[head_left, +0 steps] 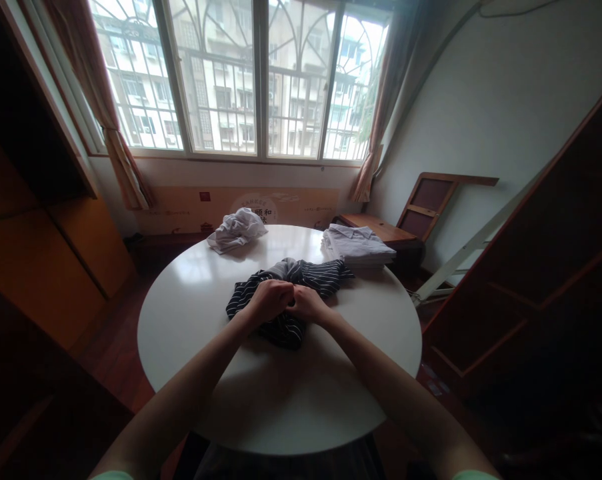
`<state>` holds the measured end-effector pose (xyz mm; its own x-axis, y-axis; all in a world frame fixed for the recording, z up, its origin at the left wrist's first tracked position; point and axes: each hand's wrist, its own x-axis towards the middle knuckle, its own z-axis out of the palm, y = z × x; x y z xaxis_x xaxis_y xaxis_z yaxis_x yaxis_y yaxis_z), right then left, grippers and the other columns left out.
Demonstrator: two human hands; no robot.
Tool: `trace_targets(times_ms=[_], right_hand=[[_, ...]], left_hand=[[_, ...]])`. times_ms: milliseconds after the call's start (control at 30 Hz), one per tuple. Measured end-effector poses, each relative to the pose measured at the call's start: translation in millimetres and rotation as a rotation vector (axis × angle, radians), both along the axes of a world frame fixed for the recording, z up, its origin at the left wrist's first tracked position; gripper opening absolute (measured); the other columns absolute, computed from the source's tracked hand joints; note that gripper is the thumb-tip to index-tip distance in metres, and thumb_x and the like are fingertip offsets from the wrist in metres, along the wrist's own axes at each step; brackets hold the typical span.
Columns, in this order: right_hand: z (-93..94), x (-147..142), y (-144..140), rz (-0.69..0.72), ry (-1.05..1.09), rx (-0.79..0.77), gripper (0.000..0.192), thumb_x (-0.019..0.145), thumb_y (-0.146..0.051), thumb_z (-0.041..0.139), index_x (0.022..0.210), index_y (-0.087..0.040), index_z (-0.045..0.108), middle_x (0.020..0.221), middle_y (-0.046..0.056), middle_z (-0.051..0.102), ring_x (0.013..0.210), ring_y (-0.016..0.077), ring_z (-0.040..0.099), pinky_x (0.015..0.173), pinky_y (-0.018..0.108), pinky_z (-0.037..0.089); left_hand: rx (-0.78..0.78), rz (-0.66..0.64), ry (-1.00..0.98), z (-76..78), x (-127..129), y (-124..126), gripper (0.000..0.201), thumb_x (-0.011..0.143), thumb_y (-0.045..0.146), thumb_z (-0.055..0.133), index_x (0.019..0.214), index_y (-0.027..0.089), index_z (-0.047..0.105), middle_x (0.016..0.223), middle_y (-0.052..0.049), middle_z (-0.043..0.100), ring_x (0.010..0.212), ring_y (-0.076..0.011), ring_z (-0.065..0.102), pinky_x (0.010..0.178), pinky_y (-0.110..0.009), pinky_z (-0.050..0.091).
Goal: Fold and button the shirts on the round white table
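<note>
A crumpled dark garment with thin white stripes [321, 277] lies bunched near the middle of the round white table [191, 347]. A plain grey patch of its cloth shows at the far side. My left hand [271, 298] is closed on the garment, its fingers curled in. Right beside it, my right hand [307, 304] is also closed on the cloth, the two hands touching or almost touching. Exactly which part of the garment is pinched between the fingers is hidden.
At the table's far left lies a crumpled white cloth [237, 230]. A stack of folded white shirts [358, 245] sits at the far right edge. Beyond stand a wooden chair [421, 207] and a barred window [221, 80]; a dark wooden panel [531, 287] leans in from the right.
</note>
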<state>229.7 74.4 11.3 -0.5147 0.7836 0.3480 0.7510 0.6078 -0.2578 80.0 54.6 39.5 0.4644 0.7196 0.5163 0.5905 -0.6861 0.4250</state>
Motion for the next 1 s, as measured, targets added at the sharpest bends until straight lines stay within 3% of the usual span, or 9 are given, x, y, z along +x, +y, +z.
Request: trace_targets(times_ms=[133, 233, 367, 600, 867, 1000], right_hand=[[1.2, 3, 3, -0.022, 0.02, 0.003, 0.011, 0.071, -0.024, 0.057, 0.079, -0.018, 0.061, 0.076, 0.005, 0.064, 0.069, 0.0178, 0.056, 0.06, 0.025, 0.036], [3.5, 6, 5, -0.099, 0.101, 0.009, 0.008, 0.073, -0.02, 0.052, 0.071, -0.018, 0.06, 0.071, 0.004, 0.063, 0.065, 0.016, 0.055, 0.057, 0.024, 0.034], [6.0, 8, 6, -0.143, 0.184, 0.024, 0.011, 0.075, -0.015, 0.048, 0.072, -0.018, 0.058, 0.073, 0.003, 0.063, 0.066, 0.0145, 0.054, 0.057, 0.022, 0.032], [7.5, 7, 3, -0.16, 0.244, 0.035, 0.012, 0.079, -0.019, 0.046, 0.071, -0.018, 0.055, 0.07, 0.002, 0.06, 0.064, 0.014, 0.053, 0.056, 0.023, 0.031], [6.5, 8, 7, 0.046, 0.433, -0.081, 0.01, 0.077, -0.018, 0.046, 0.07, -0.016, 0.053, 0.069, 0.001, 0.056, 0.064, 0.0123, 0.049, 0.061, 0.023, 0.036], [1.3, 9, 14, 0.147, 0.561, -0.245, 0.01, 0.074, -0.025, 0.05, 0.068, -0.016, 0.051, 0.066, -0.001, 0.053, 0.062, 0.012, 0.046, 0.059, 0.024, 0.036]], left_hand=[[-0.082, 0.243, 0.148, -8.2, 0, 5, 0.012, 0.073, 0.022, 0.047, 0.069, 0.019, 0.058, 0.063, -0.002, 0.06, 0.059, -0.0156, 0.053, 0.059, -0.025, 0.036], [-0.108, 0.317, 0.143, -13.6, -2, 9, 0.011, 0.071, 0.027, 0.054, 0.08, 0.021, 0.057, 0.066, -0.002, 0.06, 0.061, -0.0178, 0.055, 0.059, -0.025, 0.036], [-0.123, 0.302, 0.079, -17.5, -3, 13, 0.021, 0.072, 0.037, 0.057, 0.086, 0.021, 0.058, 0.067, -0.003, 0.06, 0.063, -0.0189, 0.057, 0.058, -0.026, 0.037], [-0.127, 0.305, 0.053, -21.5, -4, 17, 0.02, 0.079, 0.036, 0.052, 0.078, 0.02, 0.064, 0.065, -0.003, 0.061, 0.061, -0.0164, 0.055, 0.057, -0.025, 0.036], [-0.022, 0.268, -0.031, -26.1, -6, 24, 0.012, 0.075, 0.024, 0.057, 0.077, 0.019, 0.067, 0.086, -0.006, 0.06, 0.082, -0.0185, 0.054, 0.071, -0.028, 0.043], [-0.069, 0.198, -0.052, -30.2, -7, 26, 0.015, 0.076, 0.017, 0.054, 0.082, 0.018, 0.067, 0.079, -0.003, 0.06, 0.07, -0.0144, 0.054, 0.066, -0.026, 0.042]])
